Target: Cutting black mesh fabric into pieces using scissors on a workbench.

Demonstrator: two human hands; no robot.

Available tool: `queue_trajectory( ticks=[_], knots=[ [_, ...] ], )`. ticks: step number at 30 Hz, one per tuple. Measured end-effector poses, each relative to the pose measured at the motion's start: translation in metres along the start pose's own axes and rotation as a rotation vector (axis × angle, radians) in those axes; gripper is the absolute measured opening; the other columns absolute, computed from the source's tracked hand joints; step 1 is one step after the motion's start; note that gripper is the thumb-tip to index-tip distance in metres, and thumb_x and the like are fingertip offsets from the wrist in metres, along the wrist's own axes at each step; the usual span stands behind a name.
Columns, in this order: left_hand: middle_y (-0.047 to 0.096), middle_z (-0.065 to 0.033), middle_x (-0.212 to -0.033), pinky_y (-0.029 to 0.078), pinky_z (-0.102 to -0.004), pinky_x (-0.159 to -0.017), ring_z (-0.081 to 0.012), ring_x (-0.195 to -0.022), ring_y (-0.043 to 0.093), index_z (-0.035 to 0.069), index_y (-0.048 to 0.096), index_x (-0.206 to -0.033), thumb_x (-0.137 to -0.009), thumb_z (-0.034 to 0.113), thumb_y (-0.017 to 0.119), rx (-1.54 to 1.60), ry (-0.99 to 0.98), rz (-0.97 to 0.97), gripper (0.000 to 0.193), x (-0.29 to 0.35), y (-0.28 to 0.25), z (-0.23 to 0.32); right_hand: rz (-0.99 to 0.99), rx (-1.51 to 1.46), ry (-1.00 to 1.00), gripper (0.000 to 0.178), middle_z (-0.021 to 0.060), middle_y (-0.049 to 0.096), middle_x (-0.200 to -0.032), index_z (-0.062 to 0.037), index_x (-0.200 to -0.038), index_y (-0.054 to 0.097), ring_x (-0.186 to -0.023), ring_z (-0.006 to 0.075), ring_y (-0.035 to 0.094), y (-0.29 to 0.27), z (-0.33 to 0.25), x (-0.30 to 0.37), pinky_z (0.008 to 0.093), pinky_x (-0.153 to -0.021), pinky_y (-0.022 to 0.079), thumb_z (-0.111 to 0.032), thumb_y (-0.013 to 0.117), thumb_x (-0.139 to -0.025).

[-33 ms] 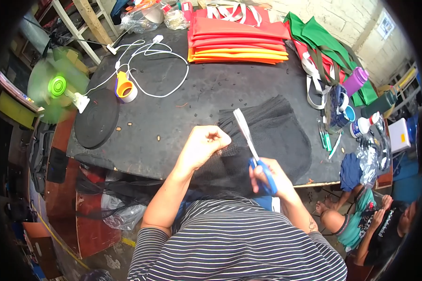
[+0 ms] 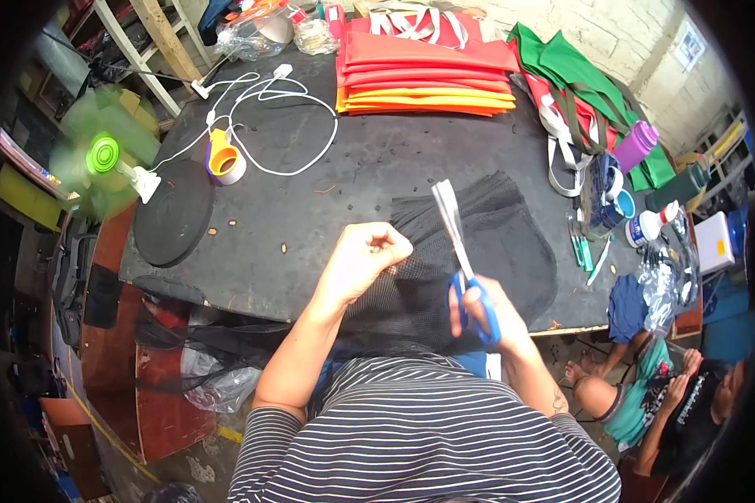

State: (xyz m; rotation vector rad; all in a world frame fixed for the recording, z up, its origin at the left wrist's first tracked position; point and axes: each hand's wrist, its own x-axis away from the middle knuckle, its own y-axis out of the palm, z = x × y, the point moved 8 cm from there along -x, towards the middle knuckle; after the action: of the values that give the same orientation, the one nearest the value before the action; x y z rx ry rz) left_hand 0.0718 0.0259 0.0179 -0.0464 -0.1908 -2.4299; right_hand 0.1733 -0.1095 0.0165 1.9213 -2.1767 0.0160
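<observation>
My left hand (image 2: 359,258) is closed in a pinch at the left edge of black mesh fabric (image 2: 512,251). The mesh lies in layers on the dark table and hangs over its near edge toward my lap. In my right hand (image 2: 497,312) are scissors (image 2: 455,230) with blue handles, fingers through the loops. Their blades point away from me above the mesh, slightly parted, to the right of my left hand.
Folded red, orange and yellow bags (image 2: 428,75) are stacked at the back. A roll of black strap (image 2: 174,214), a tape dispenser (image 2: 224,159) and a spinning fan (image 2: 103,155) stand left. Bottles, pens and green bags (image 2: 575,67) lie right. A person (image 2: 688,402) sits lower right.
The scissors have shifted slightly right and turned, and their handles have spread apart. My left hand has hardly moved.
</observation>
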Motion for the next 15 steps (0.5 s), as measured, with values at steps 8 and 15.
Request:
queue_trajectory(
  ticks=[8, 15],
  knots=[
    [0.060, -0.0025, -0.071, 0.046, -0.0231, -0.064, -0.0075, -0.068, 0.056, -0.002, 0.061, -0.079, -0.081, 0.006, 0.061, -0.329, 0.405, 0.045, 0.009, -0.019, 0.037, 0.082, 0.178, -0.012, -0.263, 0.026, 0.0041, 0.058, -0.072, -0.0037, -0.077, 0.055, -0.071, 0.0138, 0.059, -0.026, -0.047, -0.064, 0.0272, -0.066, 0.048, -0.007, 0.075, -0.061],
    [0.061, -0.0010, -0.081, 0.044, -0.0215, -0.070, -0.0061, -0.074, 0.053, -0.003, 0.061, -0.095, -0.087, 0.012, 0.055, -0.416, 0.136, -0.223, 0.018, -0.012, 0.000, 0.073, 0.324, -0.215, -0.481, 0.034, 0.0056, 0.058, -0.074, -0.0067, -0.089, 0.052, -0.064, 0.0159, 0.057, -0.116, -0.128, -0.043, 0.0261, -0.057, 0.045, 0.000, 0.070, -0.060]
  ],
)
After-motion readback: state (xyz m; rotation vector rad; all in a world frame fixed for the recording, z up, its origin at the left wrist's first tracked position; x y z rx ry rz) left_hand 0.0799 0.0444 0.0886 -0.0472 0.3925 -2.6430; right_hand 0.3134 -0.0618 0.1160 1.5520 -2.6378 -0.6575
